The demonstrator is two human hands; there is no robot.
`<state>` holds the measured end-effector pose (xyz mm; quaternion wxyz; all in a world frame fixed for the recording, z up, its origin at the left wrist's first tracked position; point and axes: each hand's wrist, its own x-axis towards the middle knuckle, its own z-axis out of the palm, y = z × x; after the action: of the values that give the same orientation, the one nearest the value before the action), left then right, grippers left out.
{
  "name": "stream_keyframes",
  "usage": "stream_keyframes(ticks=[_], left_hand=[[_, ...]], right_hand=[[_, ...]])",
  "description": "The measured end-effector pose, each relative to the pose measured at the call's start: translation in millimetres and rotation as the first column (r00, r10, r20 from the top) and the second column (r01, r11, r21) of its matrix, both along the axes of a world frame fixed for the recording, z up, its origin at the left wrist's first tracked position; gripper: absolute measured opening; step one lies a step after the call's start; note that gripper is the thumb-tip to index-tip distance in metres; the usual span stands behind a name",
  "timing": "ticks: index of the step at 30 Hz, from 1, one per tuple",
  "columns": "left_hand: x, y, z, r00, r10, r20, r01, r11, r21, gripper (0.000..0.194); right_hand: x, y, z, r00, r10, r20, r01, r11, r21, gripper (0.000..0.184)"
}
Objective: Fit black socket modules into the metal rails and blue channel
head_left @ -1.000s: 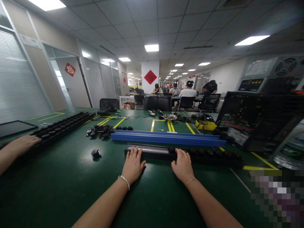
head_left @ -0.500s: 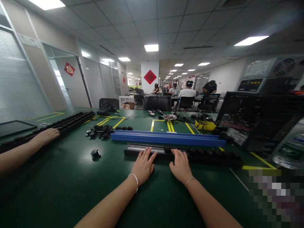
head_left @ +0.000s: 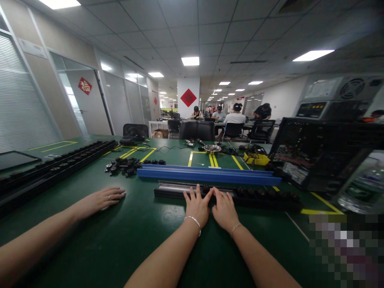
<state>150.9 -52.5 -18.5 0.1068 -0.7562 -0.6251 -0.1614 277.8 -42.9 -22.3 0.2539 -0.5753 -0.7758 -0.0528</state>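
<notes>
A long black rail (head_left: 170, 192) lies across the table before me, its channel bare and shiny toward the left end. Several round black parts (head_left: 260, 193) sit in its right portion. Over the middle of the rail, my left hand (head_left: 197, 208) rests with its fingers spread. My right hand (head_left: 224, 209) lies close beside it on the rail, fingers outstretched and slightly bent. The forefingers nearly meet by a small black part (head_left: 205, 188) in the channel. Neither hand visibly grips anything.
Behind the rail is a blue rail (head_left: 210, 175), with loose black parts (head_left: 126, 166) at its left. A co-worker's hand (head_left: 105, 198) reaches in from the left, near another long black rail (head_left: 60, 168). A computer case (head_left: 324, 156) and water bottle (head_left: 360, 190) stand right.
My left hand has slid right along the rail, closer to my right hand. The co-worker's hand has moved from the left rail to where a loose black part lay, which is now hidden.
</notes>
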Motion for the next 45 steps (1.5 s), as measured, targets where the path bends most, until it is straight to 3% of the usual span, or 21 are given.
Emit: stream_keyframes(ticks=[5,10,30,45], left_hand=[[5,1,11.5,0.999,0.025,-0.029,-0.027,0.997,-0.075,0.070],[4,2,16.6,0.997,0.044,-0.062,-0.052,0.989,-0.138,0.063],[-15,2,18.2,0.999,0.001,-0.036,-0.004,0.997,-0.083,0.057],[-32,1,23.0,0.997,0.033,-0.068,-0.040,0.993,-0.112,0.056]], right_hand=[[2,1,-1.4,0.999,-0.023,0.026,0.021,0.997,0.075,0.057],[4,0,0.5,0.997,-0.022,0.076,0.018,0.999,0.046,0.057],[6,-3,7.5,0.997,0.026,0.074,-0.027,0.999,0.017,0.052],[6,-2,8.9,0.997,0.015,0.070,-0.015,1.000,0.001,0.050]])
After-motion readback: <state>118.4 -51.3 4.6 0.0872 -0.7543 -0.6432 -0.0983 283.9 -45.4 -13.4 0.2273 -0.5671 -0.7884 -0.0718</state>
